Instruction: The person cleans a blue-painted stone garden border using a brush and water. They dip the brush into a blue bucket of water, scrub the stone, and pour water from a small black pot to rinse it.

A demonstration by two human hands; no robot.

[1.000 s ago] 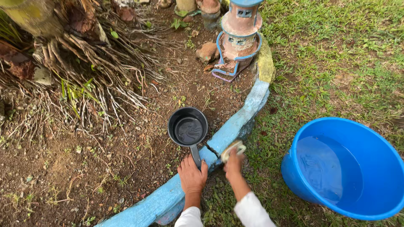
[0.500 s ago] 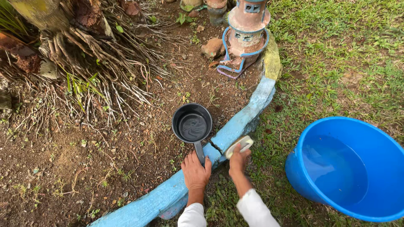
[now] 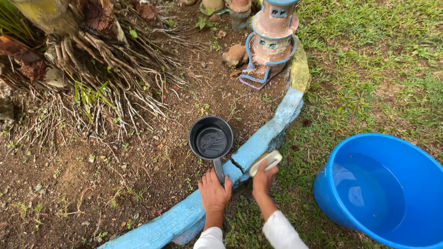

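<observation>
The dark dipper (image 3: 211,140), a round black scoop with a short straight handle, sits on the bare soil just inside the curved blue-painted curb (image 3: 265,136), its handle pointing back toward the person and reaching across the curb's top. The left hand (image 3: 214,193) lies palm down over the curb with the fingers spread fairly wide, and the end of the handle runs between them, so the hand presses on it rather than wrapping it. Just beside it, the right hand (image 3: 263,179) is curled around a pale scrubbing brush (image 3: 266,161), fingers closed on its underside, and holds the brush flat against the curb's outer edge. White sleeves (image 3: 281,233) cover both forearms at the bottom of the view. To the right, on the grass (image 3: 369,69), stands a large blue basin (image 3: 383,191) holding clear water, well apart from the hands. The dipper has a little water or a wet sheen in its bottom. Beyond it the soil (image 3: 92,184) is scattered with small stones and sparse weeds, and a tangle of exposed roots (image 3: 106,78) fans out from a trunk at the upper left. Farther along, the curb turns yellowish, and a weathered reddish and blue garden lantern ornament (image 3: 272,37) stands beside a brown stone (image 3: 234,55).
</observation>
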